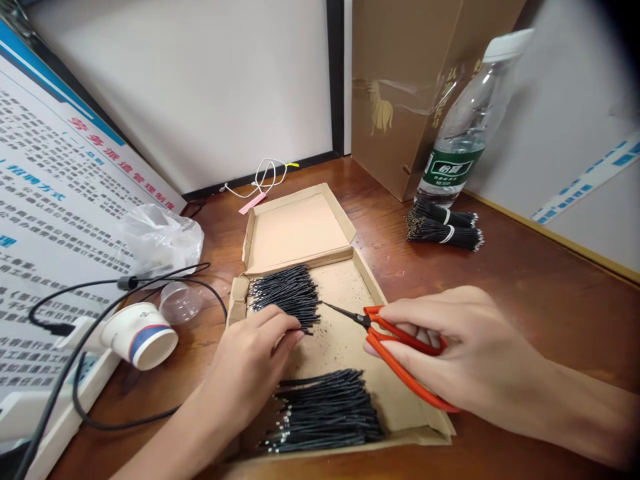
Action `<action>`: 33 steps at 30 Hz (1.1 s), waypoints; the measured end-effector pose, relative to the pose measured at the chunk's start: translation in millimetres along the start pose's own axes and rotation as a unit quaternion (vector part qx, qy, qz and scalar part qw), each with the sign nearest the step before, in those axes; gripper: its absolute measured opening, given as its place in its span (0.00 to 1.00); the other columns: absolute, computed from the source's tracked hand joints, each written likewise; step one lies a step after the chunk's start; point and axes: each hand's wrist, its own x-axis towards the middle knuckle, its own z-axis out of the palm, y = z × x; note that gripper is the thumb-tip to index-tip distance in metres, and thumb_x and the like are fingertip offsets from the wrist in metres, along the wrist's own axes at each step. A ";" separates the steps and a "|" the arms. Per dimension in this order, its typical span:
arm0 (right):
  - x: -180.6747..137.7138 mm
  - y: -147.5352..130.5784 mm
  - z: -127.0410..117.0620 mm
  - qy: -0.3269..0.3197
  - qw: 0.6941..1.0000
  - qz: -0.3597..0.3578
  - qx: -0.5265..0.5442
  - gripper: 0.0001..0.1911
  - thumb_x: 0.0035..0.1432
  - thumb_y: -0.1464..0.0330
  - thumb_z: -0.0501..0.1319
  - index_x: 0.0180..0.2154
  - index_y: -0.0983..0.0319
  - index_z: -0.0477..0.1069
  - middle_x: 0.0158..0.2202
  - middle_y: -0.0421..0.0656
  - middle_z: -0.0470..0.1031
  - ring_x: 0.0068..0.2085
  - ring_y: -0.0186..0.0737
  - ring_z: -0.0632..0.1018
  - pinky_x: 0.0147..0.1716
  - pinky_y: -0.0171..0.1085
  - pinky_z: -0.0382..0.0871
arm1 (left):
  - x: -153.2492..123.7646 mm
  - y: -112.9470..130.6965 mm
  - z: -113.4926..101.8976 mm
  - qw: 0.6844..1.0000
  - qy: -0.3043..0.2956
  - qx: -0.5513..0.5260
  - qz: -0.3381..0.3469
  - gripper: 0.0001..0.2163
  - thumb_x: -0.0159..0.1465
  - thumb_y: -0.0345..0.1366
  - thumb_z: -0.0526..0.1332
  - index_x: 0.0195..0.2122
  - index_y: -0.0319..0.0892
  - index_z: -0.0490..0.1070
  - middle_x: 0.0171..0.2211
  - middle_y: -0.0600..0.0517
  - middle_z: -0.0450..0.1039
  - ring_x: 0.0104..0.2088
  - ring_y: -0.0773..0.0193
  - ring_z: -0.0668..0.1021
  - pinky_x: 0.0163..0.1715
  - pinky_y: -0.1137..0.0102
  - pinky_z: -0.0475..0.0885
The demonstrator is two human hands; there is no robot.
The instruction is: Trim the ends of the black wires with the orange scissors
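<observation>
- The left hand (250, 373) pinches wires from the upper wire pile (286, 295) in the cardboard tray (345, 267) on the table (525, 280).
- The right hand (465, 353) has its grip clenched on orange scissors (400, 353), whose tips point at those wire ends.
- It looks like a trimming step; next, the blades need lining up with the ends.

Both the left hand (250, 373) and the right hand (465, 353) are bare, with no gloves, rings or watch on them. The forearms are bare too (no sleeve reaches into view on either side). The fingers are slim, and the nails on the left hand are short and plain, without polish.
</observation>
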 end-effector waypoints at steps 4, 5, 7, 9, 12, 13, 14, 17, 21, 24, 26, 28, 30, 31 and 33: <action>0.8 1.2 -1.1 0.004 1.000 0.014 -0.008 0.15 0.63 0.72 0.58 0.22 0.64 0.72 0.18 0.39 0.67 0.18 0.29 0.61 0.18 0.34 0.53 | 9.0 -9.5 6.7 0.999 0.005 0.027 -0.023 0.06 0.69 0.29 0.59 0.41 0.38 0.76 0.40 0.44 0.77 0.37 0.55 0.78 0.39 0.63 0.71; 1.3 1.2 -1.5 0.008 1.000 0.015 -0.011 0.16 0.63 0.71 0.58 0.22 0.63 0.72 0.18 0.39 0.67 0.18 0.29 0.61 0.18 0.34 0.53 | 9.3 -9.0 6.3 0.999 0.009 0.026 -0.027 0.06 0.69 0.29 0.58 0.43 0.37 0.75 0.42 0.43 0.76 0.39 0.54 0.78 0.40 0.62 0.71; 2.6 1.6 -2.6 0.017 1.000 0.008 -0.015 0.15 0.63 0.71 0.59 0.23 0.64 0.73 0.17 0.38 0.66 0.17 0.29 0.60 0.17 0.34 0.53 | 6.9 -4.3 3.2 1.000 0.007 0.014 -0.021 0.07 0.70 0.29 0.58 0.45 0.37 0.74 0.43 0.44 0.75 0.39 0.55 0.78 0.40 0.63 0.71; 4.3 2.2 -3.5 0.027 0.999 -0.003 -0.017 0.15 0.62 0.71 0.59 0.24 0.65 0.74 0.16 0.38 0.66 0.17 0.28 0.60 0.17 0.34 0.52 | 2.3 3.7 -0.9 0.999 -0.035 -0.023 0.002 0.05 0.69 0.31 0.60 0.44 0.40 0.74 0.41 0.48 0.75 0.38 0.59 0.78 0.38 0.67 0.72; 6.1 3.2 -3.9 0.033 0.999 -0.003 -0.014 0.14 0.61 0.71 0.60 0.23 0.65 0.74 0.16 0.39 0.67 0.16 0.28 0.61 0.16 0.34 0.52 | -3.3 16.0 -3.9 0.983 -0.157 -0.097 0.018 0.03 0.69 0.32 0.61 0.42 0.43 0.73 0.40 0.51 0.73 0.37 0.62 0.77 0.38 0.69 0.71; 6.4 3.5 -3.7 0.032 0.999 0.002 -0.012 0.14 0.60 0.72 0.60 0.23 0.65 0.73 0.16 0.38 0.66 0.16 0.28 0.60 0.16 0.34 0.52 | -4.1 19.0 -3.7 0.977 -0.181 -0.114 0.016 0.03 0.69 0.31 0.60 0.41 0.43 0.73 0.39 0.52 0.72 0.38 0.62 0.76 0.39 0.68 0.70; 6.4 3.8 -3.4 0.029 1.000 0.007 -0.007 0.13 0.60 0.72 0.60 0.23 0.65 0.74 0.16 0.37 0.64 0.17 0.28 0.59 0.16 0.33 0.52 | -4.4 21.3 -3.1 0.972 -0.198 -0.129 0.011 0.03 0.70 0.29 0.59 0.40 0.43 0.72 0.39 0.52 0.72 0.38 0.62 0.75 0.40 0.68 0.69; 5.7 5.0 -1.8 0.015 1.000 0.018 0.008 0.11 0.60 0.72 0.60 0.26 0.66 0.75 0.16 0.34 0.57 0.18 0.28 0.55 0.16 0.33 0.50 | -4.3 25.2 -0.5 0.965 -0.210 -0.155 0.000 0.07 0.70 0.25 0.55 0.36 0.42 0.68 0.36 0.53 0.70 0.36 0.62 0.74 0.38 0.68 0.67; 3.4 6.7 -0.2 -0.001 1.000 0.017 0.009 0.08 0.60 0.72 0.61 0.29 0.67 0.76 0.18 0.33 0.56 0.19 0.27 0.55 0.17 0.32 0.50 | -6.9 27.1 0.3 0.965 -0.214 -0.150 -0.026 0.08 0.71 0.25 0.51 0.34 0.42 0.64 0.35 0.53 0.68 0.34 0.61 0.72 0.35 0.67 0.66; 1.8 7.0 -0.2 -0.007 1.000 0.019 0.010 0.08 0.60 0.72 0.61 0.29 0.66 0.75 0.18 0.33 0.55 0.19 0.27 0.55 0.17 0.32 0.50 | -9.9 27.7 -0.4 0.966 -0.213 -0.140 -0.034 0.09 0.72 0.27 0.50 0.34 0.43 0.62 0.34 0.53 0.68 0.34 0.61 0.71 0.35 0.66 0.65; 1.0 6.8 -0.5 -0.009 1.000 0.022 0.010 0.09 0.60 0.72 0.61 0.28 0.66 0.75 0.17 0.33 0.55 0.19 0.27 0.55 0.17 0.32 0.50 | -11.1 27.8 -0.5 0.966 -0.218 -0.138 -0.030 0.07 0.72 0.28 0.51 0.36 0.43 0.64 0.36 0.53 0.69 0.35 0.60 0.72 0.36 0.66 0.65; 0.7 6.5 -0.5 -0.006 1.000 0.024 0.008 0.09 0.60 0.72 0.61 0.29 0.66 0.75 0.17 0.33 0.58 0.19 0.27 0.56 0.17 0.32 0.50 | -11.6 28.1 0.8 0.964 -0.228 -0.136 -0.020 0.05 0.71 0.28 0.53 0.40 0.44 0.66 0.40 0.52 0.70 0.38 0.60 0.74 0.38 0.67 0.66; 0.8 6.1 -0.3 -0.004 1.000 0.024 0.007 0.08 0.60 0.72 0.61 0.29 0.67 0.76 0.17 0.34 0.59 0.18 0.27 0.57 0.17 0.32 0.51 | -11.6 28.6 3.1 0.965 -0.226 -0.133 -0.011 0.06 0.71 0.26 0.54 0.41 0.44 0.67 0.41 0.53 0.70 0.39 0.61 0.74 0.38 0.67 0.65; 1.0 5.9 -0.1 -0.006 1.000 0.024 0.008 0.09 0.61 0.72 0.61 0.29 0.67 0.76 0.17 0.34 0.59 0.18 0.27 0.57 0.17 0.31 0.51 | -11.6 29.0 3.8 0.966 -0.220 -0.134 -0.010 0.07 0.70 0.25 0.54 0.40 0.44 0.67 0.40 0.53 0.70 0.38 0.61 0.74 0.37 0.67 0.65; 1.4 5.5 0.3 -0.013 1.000 0.025 0.010 0.10 0.61 0.71 0.61 0.29 0.67 0.76 0.17 0.34 0.58 0.19 0.27 0.57 0.17 0.32 0.52 | -11.5 29.5 2.3 0.967 -0.209 -0.143 -0.018 0.07 0.69 0.25 0.54 0.37 0.44 0.66 0.37 0.54 0.70 0.36 0.62 0.73 0.35 0.68 0.64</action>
